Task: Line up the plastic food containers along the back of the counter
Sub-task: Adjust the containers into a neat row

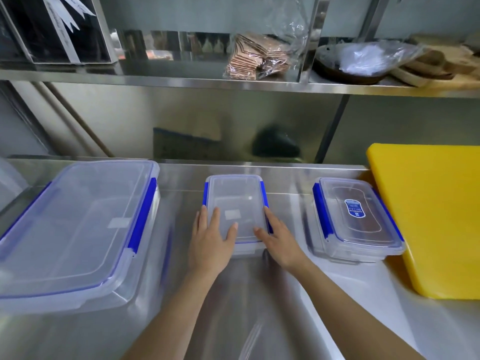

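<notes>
Centrally, near the back edge of the steel surface (pixel 272 294), the small container (pixel 235 201) lies under both hands: the left hand (pixel 211 242) flat, fingers spread on its lid, the right hand (pixel 279 242) pressing its right side. A large container (pixel 78 229) sits left, a labelled container (pixel 355 219) right.
</notes>
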`<state>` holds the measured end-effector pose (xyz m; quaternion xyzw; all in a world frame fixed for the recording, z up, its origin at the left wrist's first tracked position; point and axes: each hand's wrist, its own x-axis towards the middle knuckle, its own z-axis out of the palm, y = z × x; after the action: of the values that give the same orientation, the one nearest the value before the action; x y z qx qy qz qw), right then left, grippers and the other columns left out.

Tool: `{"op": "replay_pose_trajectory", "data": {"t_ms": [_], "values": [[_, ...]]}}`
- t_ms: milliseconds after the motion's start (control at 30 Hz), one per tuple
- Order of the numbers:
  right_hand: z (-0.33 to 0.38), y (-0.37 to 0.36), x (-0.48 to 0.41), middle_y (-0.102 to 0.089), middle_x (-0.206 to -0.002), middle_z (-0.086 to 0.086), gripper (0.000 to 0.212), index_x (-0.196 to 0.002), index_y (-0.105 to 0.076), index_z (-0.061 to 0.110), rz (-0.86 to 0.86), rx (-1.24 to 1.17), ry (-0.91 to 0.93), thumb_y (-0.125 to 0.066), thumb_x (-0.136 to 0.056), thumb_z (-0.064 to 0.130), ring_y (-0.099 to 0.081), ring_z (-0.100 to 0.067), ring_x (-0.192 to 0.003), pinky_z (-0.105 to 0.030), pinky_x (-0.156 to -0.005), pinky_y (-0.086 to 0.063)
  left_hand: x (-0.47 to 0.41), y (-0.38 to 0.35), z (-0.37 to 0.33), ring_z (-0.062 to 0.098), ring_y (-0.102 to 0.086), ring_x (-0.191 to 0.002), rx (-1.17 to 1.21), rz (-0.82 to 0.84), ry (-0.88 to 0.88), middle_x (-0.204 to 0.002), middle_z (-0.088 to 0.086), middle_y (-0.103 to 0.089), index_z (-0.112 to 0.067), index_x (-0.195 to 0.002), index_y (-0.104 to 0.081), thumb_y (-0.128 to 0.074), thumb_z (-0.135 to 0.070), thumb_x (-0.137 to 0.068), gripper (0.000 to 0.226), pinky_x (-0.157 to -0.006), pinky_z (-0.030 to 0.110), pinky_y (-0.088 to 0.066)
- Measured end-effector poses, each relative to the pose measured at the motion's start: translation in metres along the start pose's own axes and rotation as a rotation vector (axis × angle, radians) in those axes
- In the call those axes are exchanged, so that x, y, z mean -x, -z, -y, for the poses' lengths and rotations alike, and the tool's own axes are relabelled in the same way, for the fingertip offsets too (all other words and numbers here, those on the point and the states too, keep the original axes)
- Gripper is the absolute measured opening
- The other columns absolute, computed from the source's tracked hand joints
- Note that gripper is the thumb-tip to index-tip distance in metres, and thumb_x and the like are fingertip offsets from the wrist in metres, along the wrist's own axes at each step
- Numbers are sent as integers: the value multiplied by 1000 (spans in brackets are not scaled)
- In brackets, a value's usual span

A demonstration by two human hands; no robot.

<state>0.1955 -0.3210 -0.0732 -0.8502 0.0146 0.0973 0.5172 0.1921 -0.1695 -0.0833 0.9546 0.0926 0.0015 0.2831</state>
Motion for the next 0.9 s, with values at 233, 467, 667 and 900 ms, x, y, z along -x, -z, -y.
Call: {"op": "replay_pose_trajectory", "data": {"t_ms": [233, 467, 667, 900], "values": [[34, -8, 13, -36, -148, -6, 57, -142, -28, 20, -253, 400, 126, -48, -92, 39, -40, -25, -130, -39, -106, -38, 7, 43, 0, 19, -3, -150, 62, -109, -86, -162, -1, -10, -23, -151, -16, -39, -53, -91, 70, -118, 36, -9], [128, -148, 30, -35, -150, -5, 58, -143, -30, 15, 144, 130, 267, -50, -93, 35, -33, -18, -137, -27, -112, -25, 7, 185, 136, 34, -32, -140, -135, -435, 117, -148, 17, -43, -7, -141, -40, -37, -49, -89, 67, -117, 46, -18], [112, -194, 30, -42, -147, -3, 78, -144, -27, 27, 315, -91, 104, -52, -77, 57, -39, -20, -135, -42, -114, -31, 10, 159, 158, 24, -11, -149, -355, 0, 187, -162, -1, -13, -28, -151, -14, -28, -63, -89, 72, -120, 46, -7], [117, -207, 41, -36, -152, -1, 70, -149, -3, 24, 303, -184, 46, -39, -93, 44, -40, -23, -135, -44, -112, -34, 6, 154, 144, 17, 5, -149, -451, 104, 70, -162, -7, 4, -34, -150, 0, -15, -61, -91, 66, -117, 50, 5]]}}
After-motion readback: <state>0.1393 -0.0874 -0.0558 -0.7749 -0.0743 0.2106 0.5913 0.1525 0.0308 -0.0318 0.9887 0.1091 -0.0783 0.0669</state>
